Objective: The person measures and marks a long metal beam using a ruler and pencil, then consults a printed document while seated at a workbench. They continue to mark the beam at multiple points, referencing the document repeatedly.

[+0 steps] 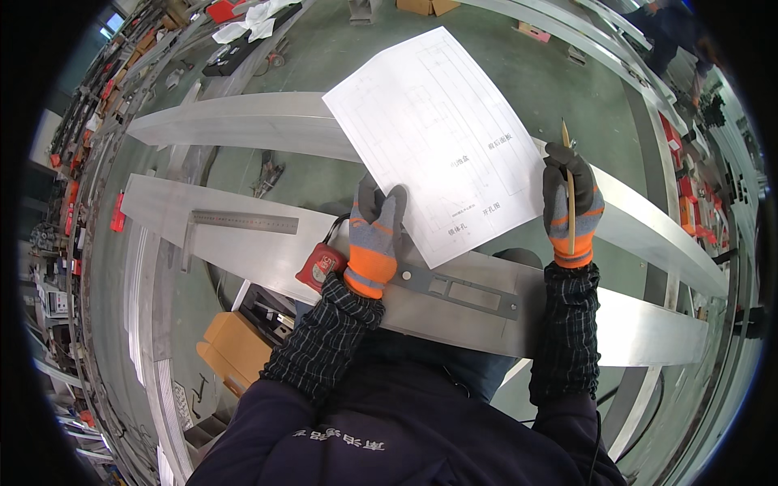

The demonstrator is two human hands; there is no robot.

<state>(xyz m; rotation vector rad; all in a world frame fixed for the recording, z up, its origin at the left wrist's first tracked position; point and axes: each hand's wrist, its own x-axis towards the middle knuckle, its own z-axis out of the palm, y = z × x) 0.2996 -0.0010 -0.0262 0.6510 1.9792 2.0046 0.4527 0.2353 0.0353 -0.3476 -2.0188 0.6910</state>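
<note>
A white sheet with a line drawing [442,146] is held up in front of me, slightly tilted. My left hand [375,231], in a grey and orange glove, pinches its lower left edge. My gloved right hand [573,198] is closed at the right edge, with a pencil [570,190] upright in the same grip. Beneath the sheet, a long aluminium profile [640,324] lies across in front of me. On it rest a slotted metal plate [462,292], a red tape measure [322,264] beside my left wrist, and a steel square [243,221] farther left.
A second aluminium profile [251,116] runs across behind the first. An open cardboard box [232,350] stands low at the left. A clamp-like tool [268,174] is visible between the profiles. Another person [673,36] is at the far right. Tools and parts line the left side.
</note>
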